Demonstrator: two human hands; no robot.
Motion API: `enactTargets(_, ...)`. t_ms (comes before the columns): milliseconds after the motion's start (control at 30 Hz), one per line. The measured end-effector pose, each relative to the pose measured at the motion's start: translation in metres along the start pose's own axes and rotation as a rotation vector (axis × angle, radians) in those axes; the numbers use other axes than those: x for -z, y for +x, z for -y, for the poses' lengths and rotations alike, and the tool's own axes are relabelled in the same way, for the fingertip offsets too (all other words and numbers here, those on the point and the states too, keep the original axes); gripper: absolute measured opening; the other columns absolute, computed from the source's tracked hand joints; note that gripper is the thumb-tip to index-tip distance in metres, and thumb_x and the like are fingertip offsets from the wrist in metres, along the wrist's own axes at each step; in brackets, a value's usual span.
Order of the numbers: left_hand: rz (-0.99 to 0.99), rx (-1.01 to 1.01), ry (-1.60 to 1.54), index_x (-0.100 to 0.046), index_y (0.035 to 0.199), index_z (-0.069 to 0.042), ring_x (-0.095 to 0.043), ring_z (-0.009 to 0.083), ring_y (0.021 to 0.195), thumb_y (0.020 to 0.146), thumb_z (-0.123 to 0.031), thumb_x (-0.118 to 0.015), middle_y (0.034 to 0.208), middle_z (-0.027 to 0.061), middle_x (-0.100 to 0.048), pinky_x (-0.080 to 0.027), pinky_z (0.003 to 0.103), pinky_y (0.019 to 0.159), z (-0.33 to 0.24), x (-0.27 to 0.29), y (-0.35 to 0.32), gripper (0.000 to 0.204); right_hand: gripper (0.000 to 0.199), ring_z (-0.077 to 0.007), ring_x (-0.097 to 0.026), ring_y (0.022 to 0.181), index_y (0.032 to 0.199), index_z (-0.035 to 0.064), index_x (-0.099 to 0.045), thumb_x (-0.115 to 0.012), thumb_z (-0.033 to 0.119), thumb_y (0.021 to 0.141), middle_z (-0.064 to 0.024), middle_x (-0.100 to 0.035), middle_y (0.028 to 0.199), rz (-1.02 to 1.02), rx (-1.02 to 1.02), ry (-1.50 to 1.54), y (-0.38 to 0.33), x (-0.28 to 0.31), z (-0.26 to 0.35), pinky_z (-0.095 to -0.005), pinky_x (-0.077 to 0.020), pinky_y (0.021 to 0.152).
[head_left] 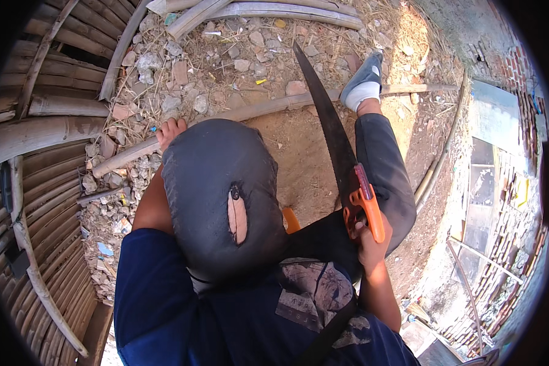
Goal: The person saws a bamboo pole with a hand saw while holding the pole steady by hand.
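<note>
My right hand (372,241) is closed round the orange handle of a handsaw (329,119). Its long dark blade points up and away, toothed edge to the left, and the tip is raised over the rubble. A long bamboo pole (262,110) lies across the ground ahead of me. Beyond my raised left knee, my left hand (171,133) grips the pole near its left end; the knee hides part of that hand and forearm. My right foot, in a grey slipper (365,82), rests at the pole farther right.
Broken bricks and stones (183,73) cover the ground at left. Split bamboo pieces (287,12) lie at the far edge. A bamboo slat wall (49,213) stands at left, a brick wall (512,293) at right. Something orange (291,219) shows beside my left knee.
</note>
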State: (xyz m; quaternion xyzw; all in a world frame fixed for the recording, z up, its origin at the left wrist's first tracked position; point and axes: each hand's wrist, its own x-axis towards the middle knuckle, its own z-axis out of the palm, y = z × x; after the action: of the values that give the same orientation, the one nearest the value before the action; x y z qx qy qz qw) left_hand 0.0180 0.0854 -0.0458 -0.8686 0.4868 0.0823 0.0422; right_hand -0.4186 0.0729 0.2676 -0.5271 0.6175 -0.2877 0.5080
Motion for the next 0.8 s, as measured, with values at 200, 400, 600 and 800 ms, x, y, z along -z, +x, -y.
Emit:
enactTargets(200, -0.240, -0.288, -0.144, -0.057, 0.119, -0.011, -0.055, 0.0292, 0.122, 0.092, -0.037, -0.060, 0.122, 0.0098, -0.058, -0.035, 0.055, 0.108, 0.000, -0.008, 0.002, 0.037, 0.014, -0.0088, -0.054, 0.064, 0.098, -0.0040, -0.061, -0.062, 0.002, 0.086, -0.0009, -0.058, 0.075, 0.033, -0.101, -0.033, 0.017, 0.001, -0.013, -0.0232, -0.0432, 0.060)
enactTargets(400, 0.216, -0.158, -0.138, -0.057, 0.126, -0.011, -0.064, 0.0309, 0.117, 0.089, -0.051, -0.069, 0.121, 0.0102, -0.063, -0.046, 0.051, 0.102, -0.034, 0.028, 0.024, 0.056, 0.018, -0.0085, -0.054, 0.065, 0.103, -0.0051, -0.062, -0.059, 0.002, 0.087, -0.0022, -0.059, 0.077, 0.073, -0.127, -0.034, 0.030, 0.000, -0.023, -0.0233, -0.0440, 0.060)
enactTargets(600, 0.423, -0.182, -0.178, -0.060, 0.126, -0.008, -0.064, 0.0356, 0.118, 0.083, -0.055, -0.078, 0.124, 0.0128, -0.064, -0.052, 0.050, 0.097, -0.022, 0.035, 0.051, 0.066, 0.018, -0.0069, -0.054, 0.066, 0.103, -0.0052, -0.063, -0.061, 0.003, 0.087, -0.0014, -0.061, 0.078, 0.092, -0.150, -0.071, 0.041, -0.003, -0.026, -0.0235, -0.0444, 0.062)
enactTargets(800, 0.328, -0.226, -0.182, -0.062, 0.125, -0.008, -0.064, 0.0331, 0.119, 0.079, -0.072, -0.072, 0.124, 0.0133, -0.064, -0.052, 0.049, 0.099, -0.026, 0.042, 0.044, 0.080, 0.020, -0.0070, -0.054, 0.066, 0.103, -0.0052, -0.064, -0.063, 0.004, 0.085, -0.0009, -0.061, 0.078, 0.111, -0.213, -0.147, 0.056, -0.010, -0.018, -0.0237, -0.0449, 0.063)
